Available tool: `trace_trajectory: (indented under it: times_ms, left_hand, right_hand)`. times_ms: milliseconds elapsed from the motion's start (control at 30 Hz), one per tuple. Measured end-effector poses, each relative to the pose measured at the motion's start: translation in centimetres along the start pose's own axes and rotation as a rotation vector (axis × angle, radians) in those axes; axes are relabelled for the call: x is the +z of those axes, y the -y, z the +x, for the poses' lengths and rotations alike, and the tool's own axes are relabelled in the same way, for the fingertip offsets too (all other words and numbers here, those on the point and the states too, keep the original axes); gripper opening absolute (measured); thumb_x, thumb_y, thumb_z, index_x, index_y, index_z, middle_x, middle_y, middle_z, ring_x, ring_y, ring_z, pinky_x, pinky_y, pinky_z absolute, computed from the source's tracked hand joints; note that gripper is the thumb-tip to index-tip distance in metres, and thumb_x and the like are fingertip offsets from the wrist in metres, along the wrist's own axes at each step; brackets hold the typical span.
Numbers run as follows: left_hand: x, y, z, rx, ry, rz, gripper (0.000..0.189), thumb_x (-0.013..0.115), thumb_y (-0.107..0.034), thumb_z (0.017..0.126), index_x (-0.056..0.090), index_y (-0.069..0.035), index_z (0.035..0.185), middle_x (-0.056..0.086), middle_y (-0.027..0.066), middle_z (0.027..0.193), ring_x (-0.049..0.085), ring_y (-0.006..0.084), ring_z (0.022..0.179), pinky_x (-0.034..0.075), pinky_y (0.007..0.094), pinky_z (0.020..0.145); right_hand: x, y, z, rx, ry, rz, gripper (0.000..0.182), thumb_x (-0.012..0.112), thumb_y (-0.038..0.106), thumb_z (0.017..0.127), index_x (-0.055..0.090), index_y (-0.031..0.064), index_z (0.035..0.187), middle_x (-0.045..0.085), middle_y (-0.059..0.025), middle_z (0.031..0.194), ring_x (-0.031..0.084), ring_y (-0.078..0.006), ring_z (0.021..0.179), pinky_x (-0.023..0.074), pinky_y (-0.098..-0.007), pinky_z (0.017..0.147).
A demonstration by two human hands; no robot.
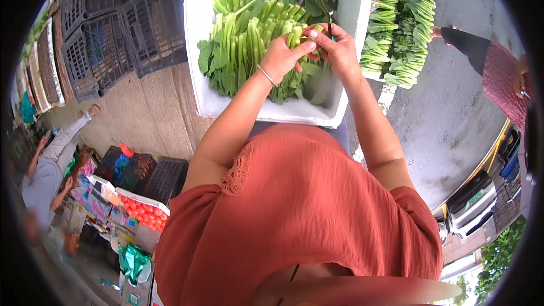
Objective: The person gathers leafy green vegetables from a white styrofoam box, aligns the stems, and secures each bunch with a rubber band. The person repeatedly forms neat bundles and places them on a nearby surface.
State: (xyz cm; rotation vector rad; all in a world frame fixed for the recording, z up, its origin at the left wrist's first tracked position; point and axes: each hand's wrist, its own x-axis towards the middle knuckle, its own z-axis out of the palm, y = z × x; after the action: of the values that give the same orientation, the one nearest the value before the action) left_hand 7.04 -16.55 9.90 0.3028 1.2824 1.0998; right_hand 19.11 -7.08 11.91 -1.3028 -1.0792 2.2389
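Observation:
A white foam box stands before me, holding rows of leafy green vegetable stalks with their cut ends up. Over its near right part, my left hand grips a few thick green stalks between thumb and fingers; a thin bracelet is on that wrist. My right hand meets it from the right, its thumb and forefinger pinching a stalk end. A slim dark tool rises from the right hand; its kind cannot be told. Dark leafy greens lie at the box's far right corner.
Right of the box lie more bundled greens by the wet road. Black plastic crates stand at the upper left; a tray of tomatoes and more crates sit at the lower left. One person is at the left, another at the right.

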Motion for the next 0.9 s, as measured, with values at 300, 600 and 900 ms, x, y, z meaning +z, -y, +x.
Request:
trace_trajectory:
  times_ms: [300, 600, 900]
  left_hand:
    - [-0.6, -3.4, 0.2, -0.025, -0.15, 0.197, 0.035, 0.064, -0.03, 0.084, 0.059, -0.005, 0.108, 0.066, 0.0054, 0.085, 0.061, 0.0097, 0.062, 0.037, 0.018, 0.039]
    - [-3.6, -3.3, -0.8, 0.097, -0.091, 0.005, 0.036, 0.06, -0.029, 0.087, 0.056, -0.003, 0.11, 0.066, 0.0076, 0.091, 0.065, 0.0154, 0.081, 0.043, 0.021, 0.048]
    - [-5.2, -0.2, -1.2, 0.045, -0.348, -0.099, 0.022, 0.057, -0.019, 0.088, 0.057, -0.001, 0.099, 0.065, 0.0114, 0.086, 0.062, 0.0154, 0.076, 0.049, 0.0265, 0.066]
  right_hand:
    - [-0.4, 2.2, 1.0, -0.1, 0.18, -0.302, 0.041, 0.055, 0.03, 0.09, 0.054, 0.0044, 0.123, 0.051, 0.005, 0.077, 0.038, -0.0023, 0.061, 0.028, -0.0148, 0.053]
    - [-2.5, -0.1, 5.2, 0.088, -0.017, -0.258, 0.049, 0.057, 0.04, 0.087, 0.055, 0.0065, 0.123, 0.047, 0.0036, 0.067, 0.036, -0.0038, 0.052, 0.0257, -0.0186, 0.044]
    - [-3.4, -6.0, 6.0, 0.08, -0.021, -1.242, 0.048, 0.072, 0.033, 0.065, 0.064, 0.0087, 0.106, 0.065, -0.0146, 0.1, 0.061, -0.0288, 0.093, 0.0467, -0.0349, 0.084]
